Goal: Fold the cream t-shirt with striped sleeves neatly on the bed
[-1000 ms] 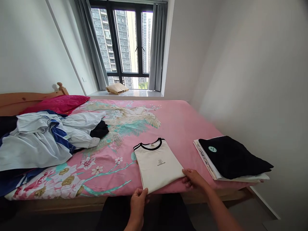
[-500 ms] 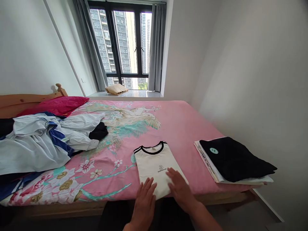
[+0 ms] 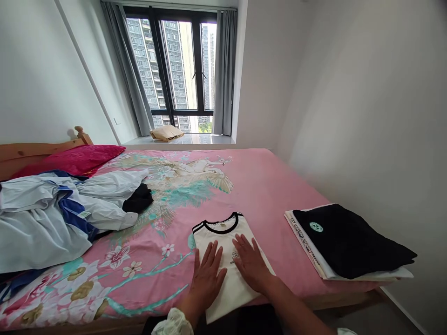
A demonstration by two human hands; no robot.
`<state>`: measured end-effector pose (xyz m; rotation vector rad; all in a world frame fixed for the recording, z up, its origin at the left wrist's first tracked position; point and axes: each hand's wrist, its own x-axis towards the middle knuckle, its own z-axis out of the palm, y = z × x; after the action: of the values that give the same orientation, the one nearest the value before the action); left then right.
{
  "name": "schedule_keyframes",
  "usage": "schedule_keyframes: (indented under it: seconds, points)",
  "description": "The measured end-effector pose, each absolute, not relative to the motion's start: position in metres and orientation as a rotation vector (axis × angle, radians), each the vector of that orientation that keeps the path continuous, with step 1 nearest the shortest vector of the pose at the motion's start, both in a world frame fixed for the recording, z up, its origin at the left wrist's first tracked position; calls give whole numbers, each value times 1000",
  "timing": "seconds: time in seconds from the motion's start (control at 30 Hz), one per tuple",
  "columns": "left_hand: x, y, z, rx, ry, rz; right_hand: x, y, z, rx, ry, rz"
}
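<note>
A folded cream T-shirt (image 3: 223, 242) with a black-trimmed collar lies near the front edge of the bed. Both hands rest flat on its front. My left hand (image 3: 206, 274) is spread over the left side of the shirt, fingers pointing toward the collar. On the right part of the chest lies my right hand (image 3: 252, 263), fingers spread, partly covering the small printed logo. Neither hand grips the fabric. The shirt's lower edge reaches the bed's front edge, close to my body.
Folded clothes topped by a black garment (image 3: 352, 242) lie at the bed's right. Loose white and blue clothes (image 3: 45, 223) are heaped at the left, before a red pillow (image 3: 84, 158). A beige folded item (image 3: 166, 133) sits on the windowsill (image 3: 206, 138).
Both hands have moved up the shirt toward its collar and now lie over the chest. The shirt's lower edge appears nearer to me. The view has shifted slightly.
</note>
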<state>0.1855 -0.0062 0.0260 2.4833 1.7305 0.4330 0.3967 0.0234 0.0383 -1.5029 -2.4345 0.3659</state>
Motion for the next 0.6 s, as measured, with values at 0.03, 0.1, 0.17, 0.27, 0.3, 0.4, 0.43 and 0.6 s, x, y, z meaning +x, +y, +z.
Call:
schedule_keyframes:
  seconds: [0.03, 0.1, 0.17, 0.27, 0.3, 0.4, 0.43, 0.6]
  points:
    - [185, 5, 27, 2414, 1780, 376, 390, 33, 36, -1483, -2465, 391]
    - [176, 26, 25, 2201, 1952, 263, 387, 53, 29, -1573, -2467, 462]
    - [161, 41, 22, 2006, 2107, 207, 391, 73, 23, -1771, -2377, 512]
    - [147, 51, 19, 1910, 2279, 301, 398, 95, 19, -1956, -2206, 484]
    - [147, 52, 18, 1967, 2287, 353, 398, 100, 19, -1928, -2205, 455]
    - [153, 57, 15, 2268, 2085, 398, 393, 112, 18, -1750, -2318, 427]
    - [156, 60, 13, 2301, 2018, 375, 392, 116, 16, -1720, -2337, 454]
    - [150, 81, 1, 1966, 2200, 553, 401, 132, 1, -1658, -1750, 756]
